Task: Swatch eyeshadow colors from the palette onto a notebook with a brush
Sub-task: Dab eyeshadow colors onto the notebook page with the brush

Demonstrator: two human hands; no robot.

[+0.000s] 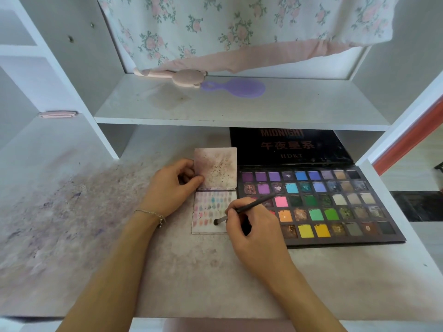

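A small open notebook lies on a stained white desk, just left of and touching a large eyeshadow palette; the left hand pinches the notebook's raised upper page between thumb and curled fingers; the right hand grips a dark brush, its tip on the lower page near the bottom edge, beside rows of pastel swatches; open desk spreads to the left; a shelf overhangs behind.

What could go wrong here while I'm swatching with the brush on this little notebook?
The brush tip sits near the lower right corner of the notebook page, so a stroke may run onto the desk. The page is already crowded, so new colour may overlap old swatches. The right hand hovers over the open palette edge and might smudge pans.
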